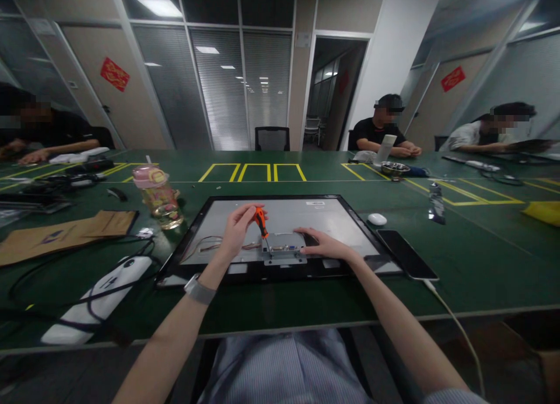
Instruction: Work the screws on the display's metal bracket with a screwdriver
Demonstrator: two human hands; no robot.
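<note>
A flat display panel (210, 214) with a black frame lies on the green table in front of me, its grey metal back facing up. A small metal bracket with ports (284, 258) sits near its front edge. Held in my left hand (240, 227) is an orange and black screwdriver (261, 222), tilted, its tip down at the bracket's left side. My right hand (326, 243) rests on the bracket's right end, thumb at its front and fingers behind; I cannot make out a firm grip. Thin wires (210, 240) run left from the bracket.
Left are a pink-lidded bottle (160, 197), a brown paper bag (74, 232) and a white power strip (102, 296) with black cables. Right are a phone (406, 253) on a cable, a white earbud case (377, 219) and a metal bowl (394, 168). Several people sit around the table.
</note>
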